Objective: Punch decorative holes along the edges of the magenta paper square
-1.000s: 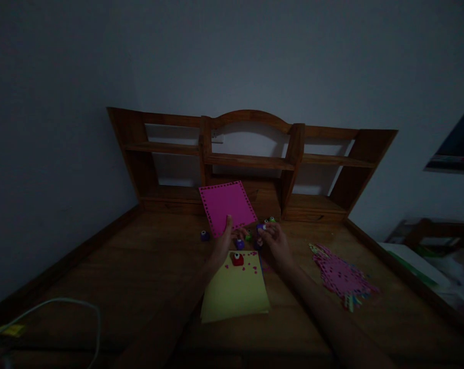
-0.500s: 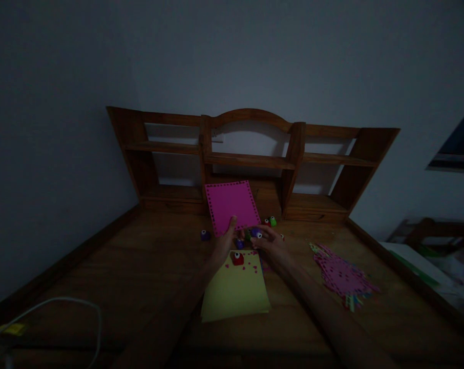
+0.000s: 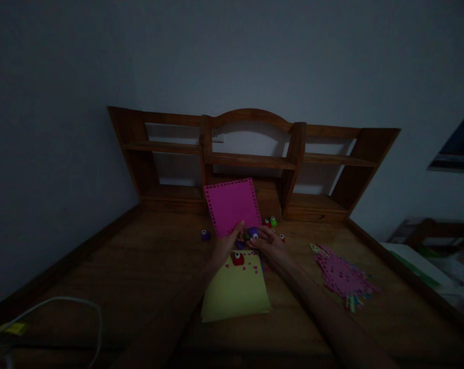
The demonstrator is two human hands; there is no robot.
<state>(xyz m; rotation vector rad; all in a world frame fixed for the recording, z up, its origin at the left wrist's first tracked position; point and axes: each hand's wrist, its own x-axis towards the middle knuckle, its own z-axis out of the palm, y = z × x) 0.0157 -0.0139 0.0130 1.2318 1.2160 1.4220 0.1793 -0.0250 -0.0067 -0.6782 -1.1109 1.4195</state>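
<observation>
My left hand (image 3: pixel 227 245) pinches the lower edge of a pink paper sheet (image 3: pixel 232 205) with a punched border and holds it upright over the desk. At that sheet's lower right corner, my right hand (image 3: pixel 269 243) grips a small purple paper punch (image 3: pixel 254 232). A yellow sheet (image 3: pixel 235 287) lies flat below both hands, with a red punch (image 3: pixel 237 259) and small pink cut-outs on its far end.
More small punches lie around: a purple punch (image 3: pixel 205 235) to the left, a red and green pair (image 3: pixel 271 222) behind. A pile of punched pink papers (image 3: pixel 341 277) lies at the right. A wooden shelf unit (image 3: pixel 251 159) stands at the back. A white cable (image 3: pixel 55 307) loops at the near left.
The pink sheet has turned more upright and shifted slightly right. My right hand has brought the purple punch leftward up to the sheet's lower corner.
</observation>
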